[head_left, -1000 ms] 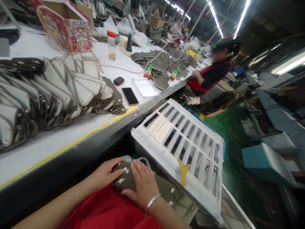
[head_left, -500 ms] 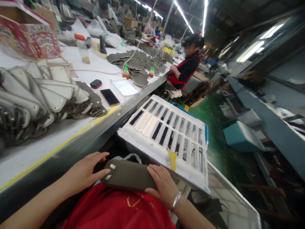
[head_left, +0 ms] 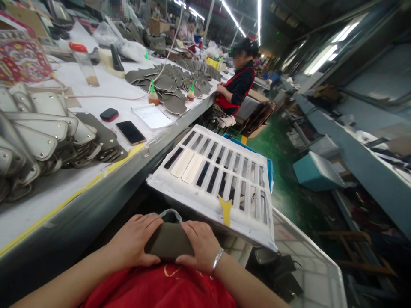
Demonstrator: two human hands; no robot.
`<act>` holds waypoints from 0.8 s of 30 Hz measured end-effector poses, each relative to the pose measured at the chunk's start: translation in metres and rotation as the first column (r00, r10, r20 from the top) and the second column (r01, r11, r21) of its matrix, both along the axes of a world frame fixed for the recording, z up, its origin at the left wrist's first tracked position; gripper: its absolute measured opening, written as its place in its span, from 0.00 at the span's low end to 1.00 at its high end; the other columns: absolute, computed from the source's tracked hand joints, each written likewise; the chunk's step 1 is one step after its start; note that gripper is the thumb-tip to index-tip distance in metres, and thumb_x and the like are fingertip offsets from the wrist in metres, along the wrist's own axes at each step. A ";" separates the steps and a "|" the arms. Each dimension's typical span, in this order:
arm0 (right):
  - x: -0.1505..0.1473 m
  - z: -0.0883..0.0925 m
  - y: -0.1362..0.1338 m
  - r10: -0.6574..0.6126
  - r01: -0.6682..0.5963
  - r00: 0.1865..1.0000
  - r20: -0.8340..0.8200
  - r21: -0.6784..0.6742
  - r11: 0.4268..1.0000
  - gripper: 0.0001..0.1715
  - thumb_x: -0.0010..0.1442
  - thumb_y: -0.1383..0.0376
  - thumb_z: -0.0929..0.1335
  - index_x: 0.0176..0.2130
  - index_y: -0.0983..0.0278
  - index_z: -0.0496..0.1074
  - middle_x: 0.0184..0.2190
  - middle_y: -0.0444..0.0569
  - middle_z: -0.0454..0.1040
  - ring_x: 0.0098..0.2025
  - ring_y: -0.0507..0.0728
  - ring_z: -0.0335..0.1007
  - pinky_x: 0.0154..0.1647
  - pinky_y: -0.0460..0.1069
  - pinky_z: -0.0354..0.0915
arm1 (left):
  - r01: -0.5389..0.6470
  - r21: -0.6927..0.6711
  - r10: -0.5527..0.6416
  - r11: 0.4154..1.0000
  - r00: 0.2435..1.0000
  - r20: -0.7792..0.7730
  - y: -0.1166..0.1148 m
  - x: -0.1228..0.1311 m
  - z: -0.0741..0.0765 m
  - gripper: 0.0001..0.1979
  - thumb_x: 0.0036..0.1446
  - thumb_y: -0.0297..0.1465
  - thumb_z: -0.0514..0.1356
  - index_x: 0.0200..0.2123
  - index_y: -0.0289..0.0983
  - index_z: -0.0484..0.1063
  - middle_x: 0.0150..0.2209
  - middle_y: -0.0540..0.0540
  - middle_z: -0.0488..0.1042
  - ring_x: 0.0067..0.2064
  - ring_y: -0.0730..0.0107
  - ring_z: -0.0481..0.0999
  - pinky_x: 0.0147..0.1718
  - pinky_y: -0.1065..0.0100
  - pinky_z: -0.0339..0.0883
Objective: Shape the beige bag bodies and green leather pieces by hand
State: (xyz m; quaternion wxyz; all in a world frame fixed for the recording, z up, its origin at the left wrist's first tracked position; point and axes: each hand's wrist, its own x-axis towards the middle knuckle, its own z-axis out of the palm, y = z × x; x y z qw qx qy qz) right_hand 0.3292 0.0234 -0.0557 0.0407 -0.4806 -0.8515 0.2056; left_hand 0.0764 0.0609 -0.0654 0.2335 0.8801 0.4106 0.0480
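Observation:
A long olive-grey leather-like piece [head_left: 169,242] lies across my lap, over a red apron [head_left: 154,286]. My left hand [head_left: 136,241] is closed on its left end, fingers over the far edge and thumb along the near side. At the right end my right hand [head_left: 201,246], with a silver bracelet at the wrist, grips it the same way. Both ends of the piece are hidden under my hands. A loop of clear plastic [head_left: 171,214] shows just beyond it.
Left, a worktable [head_left: 105,188] bears stacked white-backed panels [head_left: 41,137], a phone [head_left: 130,132], a notepad [head_left: 152,115] and glue bottles [head_left: 153,96]. Ahead stands a white slatted rack [head_left: 207,205] with two pale strips [head_left: 187,167] and a yellow piece [head_left: 225,210]. A co-worker [head_left: 237,81] stands farther along.
My left hand has moved from apart-fingered beside the left end onto the piece, covering its white tabs. My right hand has shifted left with it. The view has turned slightly right.

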 end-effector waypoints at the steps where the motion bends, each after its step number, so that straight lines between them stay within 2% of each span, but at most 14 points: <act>1: -0.001 0.001 0.000 -0.007 0.007 1.000 0.005 0.000 1.000 0.48 0.49 0.39 0.63 0.57 0.66 0.56 0.54 0.57 0.60 0.53 0.64 0.55 0.55 0.59 0.51 | -0.003 -0.001 0.003 1.000 1.000 0.004 0.000 0.000 0.001 0.40 0.34 0.46 0.65 0.52 0.38 0.62 0.53 0.40 0.66 0.52 0.52 0.64 0.52 0.57 0.51; 4: -0.005 0.005 0.001 -0.035 0.036 0.999 0.020 -0.005 0.999 0.47 0.47 0.40 0.65 0.56 0.65 0.57 0.52 0.56 0.61 0.52 0.64 0.56 0.53 0.59 0.52 | -0.014 0.000 0.014 1.000 1.000 0.011 -0.001 0.002 0.002 0.40 0.33 0.45 0.65 0.51 0.38 0.63 0.52 0.40 0.67 0.52 0.53 0.65 0.52 0.57 0.51; 8: -0.014 0.008 0.009 -0.098 0.102 0.992 0.085 -0.044 0.994 0.42 0.47 0.39 0.65 0.50 0.64 0.62 0.44 0.55 0.67 0.44 0.62 0.61 0.45 0.58 0.58 | -0.030 -0.009 0.031 1.000 0.999 0.019 0.001 -0.001 -0.002 0.41 0.31 0.48 0.66 0.51 0.38 0.63 0.51 0.41 0.67 0.51 0.52 0.65 0.51 0.58 0.51; 12: -0.028 0.007 0.021 -0.090 0.101 0.984 0.154 -0.069 0.992 0.43 0.46 0.36 0.63 0.48 0.66 0.64 0.40 0.56 0.69 0.41 0.63 0.64 0.41 0.58 0.61 | -0.068 -0.021 0.068 0.997 0.998 0.003 0.005 -0.003 -0.004 0.42 0.29 0.51 0.65 0.49 0.37 0.64 0.50 0.41 0.68 0.50 0.52 0.66 0.50 0.57 0.53; 18: -0.058 0.000 0.041 -0.033 0.051 0.988 0.148 -0.113 0.992 0.38 0.52 0.37 0.57 0.41 0.66 0.67 0.37 0.54 0.71 0.39 0.64 0.67 0.38 0.58 0.65 | -0.075 -0.015 0.075 0.997 0.997 -0.011 0.007 -0.002 0.001 0.43 0.28 0.52 0.66 0.48 0.37 0.64 0.49 0.41 0.68 0.48 0.54 0.67 0.48 0.57 0.55; 24: -0.072 -0.006 0.051 -0.056 0.073 0.989 0.139 -0.121 0.990 0.34 0.58 0.40 0.54 0.41 0.64 0.68 0.39 0.53 0.71 0.41 0.63 0.67 0.37 0.56 0.66 | -0.058 0.014 0.058 0.998 0.998 0.003 0.007 -0.006 -0.004 0.44 0.29 0.52 0.66 0.49 0.35 0.64 0.50 0.39 0.67 0.49 0.52 0.66 0.49 0.56 0.55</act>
